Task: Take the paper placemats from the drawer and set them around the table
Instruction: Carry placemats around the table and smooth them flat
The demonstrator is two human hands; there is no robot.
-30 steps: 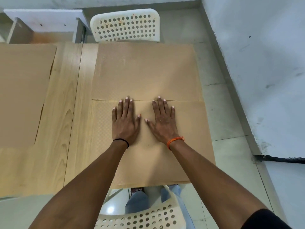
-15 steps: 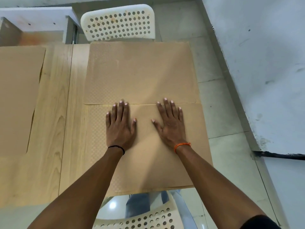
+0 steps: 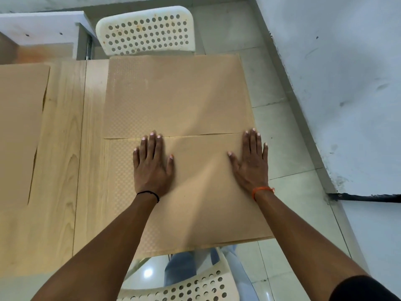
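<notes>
While both palms are laid flat with fingers straight, the near placemat is pressed onto the worktop by the left hand toward its middle and the right hand at its right edge; nothing is gripped. A far placemat is laid just beyond it, edges meeting, before a white perforated chair. A third placemat is seen at the left, well apart.

Black wristband; orange wristband; jeans
</notes>
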